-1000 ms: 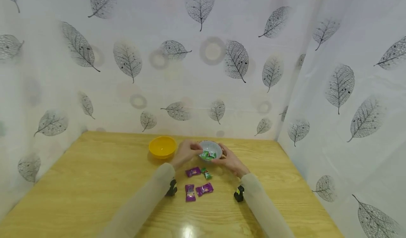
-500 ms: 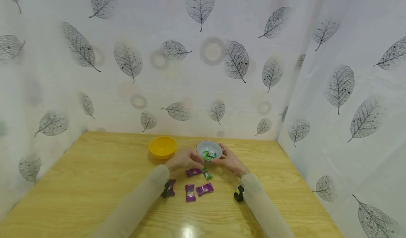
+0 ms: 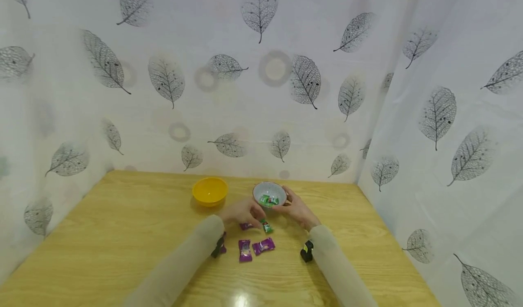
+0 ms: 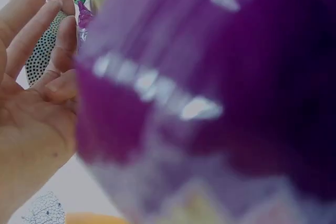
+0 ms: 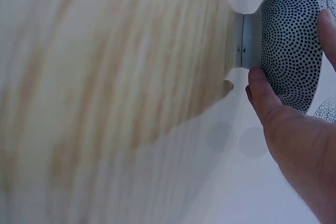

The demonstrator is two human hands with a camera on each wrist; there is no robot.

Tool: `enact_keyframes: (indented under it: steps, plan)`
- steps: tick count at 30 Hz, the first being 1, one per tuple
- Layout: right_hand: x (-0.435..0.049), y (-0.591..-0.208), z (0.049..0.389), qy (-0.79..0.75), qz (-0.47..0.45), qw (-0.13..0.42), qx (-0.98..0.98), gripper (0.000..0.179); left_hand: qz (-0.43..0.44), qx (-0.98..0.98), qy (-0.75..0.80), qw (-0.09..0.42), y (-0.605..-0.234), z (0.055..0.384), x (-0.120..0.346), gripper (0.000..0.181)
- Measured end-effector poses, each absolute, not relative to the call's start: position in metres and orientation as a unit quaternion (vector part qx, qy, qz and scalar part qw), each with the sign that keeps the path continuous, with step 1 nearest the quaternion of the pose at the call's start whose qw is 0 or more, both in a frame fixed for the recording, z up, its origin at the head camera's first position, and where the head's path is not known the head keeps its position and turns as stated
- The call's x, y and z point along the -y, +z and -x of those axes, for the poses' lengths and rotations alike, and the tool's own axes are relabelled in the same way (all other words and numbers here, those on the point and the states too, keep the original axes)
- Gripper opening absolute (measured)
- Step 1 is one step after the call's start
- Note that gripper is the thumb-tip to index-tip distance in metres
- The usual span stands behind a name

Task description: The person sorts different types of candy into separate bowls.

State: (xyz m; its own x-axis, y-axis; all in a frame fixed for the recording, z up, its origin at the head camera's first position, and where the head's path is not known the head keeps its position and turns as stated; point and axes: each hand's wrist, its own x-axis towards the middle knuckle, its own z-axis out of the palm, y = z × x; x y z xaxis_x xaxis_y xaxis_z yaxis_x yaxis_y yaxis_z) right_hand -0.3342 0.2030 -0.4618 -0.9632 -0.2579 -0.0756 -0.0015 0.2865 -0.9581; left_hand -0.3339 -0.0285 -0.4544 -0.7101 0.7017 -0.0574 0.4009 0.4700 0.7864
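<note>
My right hand [image 3: 300, 212] holds the side of a bowl [image 3: 264, 189], pale inside and black-dotted outside [image 5: 289, 40], with its fingers around the rim and foot. Green-wrapped candies [image 3: 268, 201] lie in it. My left hand [image 3: 241, 211] is low in front of the bowl, fingers loosely bent with nothing held. Below its fingertips is a green-wrapped candy [image 3: 267, 226]; a purple-wrapped candy [image 3: 246, 226] is partly hidden under that hand. Two purple candies [image 3: 245, 251] lie nearer, and another [image 3: 224, 249] peeks out by the left wrist. A purple wrapper [image 4: 152, 93] fills the left wrist view.
A yellow bowl [image 3: 210, 191] stands left of the dotted bowl on the wooden table [image 3: 122, 234]. Leaf-printed white curtains [image 3: 245, 116] enclose the back and sides. Small black wrist cameras [image 3: 307, 251] sit below both wrists.
My left hand has left the dotted bowl's rim and come down toward the candies in front, now covering much of one purple candy. My right hand has stayed at the bowl.
</note>
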Motion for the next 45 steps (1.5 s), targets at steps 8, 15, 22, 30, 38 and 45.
enact_keyframes:
  steps: [8, 15, 22, 30, 38, 45]
  plan:
    - [-0.203, -0.463, 0.334, -0.601, 0.082, 0.111, -0.787, 0.098, -0.327, -0.843, 0.375, 0.206, -0.458, 0.330, 0.023, 0.034]
    - [-0.204, -0.463, 0.333, -0.597, 0.080, 0.109, -0.791, 0.097, -0.330, -0.849, 0.355, 0.211, -0.460, 0.329, 0.021, 0.035]
    - [-0.204, -0.464, 0.337, -0.586, 0.088, 0.112, -0.797, 0.099, -0.299, -0.858, 0.358, 0.215, -0.461, 0.329, 0.022, 0.024]
    - [-0.206, -0.465, 0.337, -0.586, 0.086, 0.110, -0.798, 0.098, -0.298, -0.873, 0.332, 0.199, -0.462, 0.330, 0.018, 0.017]
    - [-0.206, -0.465, 0.334, -0.577, 0.085, 0.099, -0.806, 0.099, -0.306, -0.867, 0.337, 0.203, -0.464, 0.329, 0.020, 0.015]
    - [-0.205, -0.464, 0.335, -0.587, 0.090, 0.107, -0.798, 0.099, -0.301, -0.840, 0.396, 0.217, -0.460, 0.330, 0.031, 0.007]
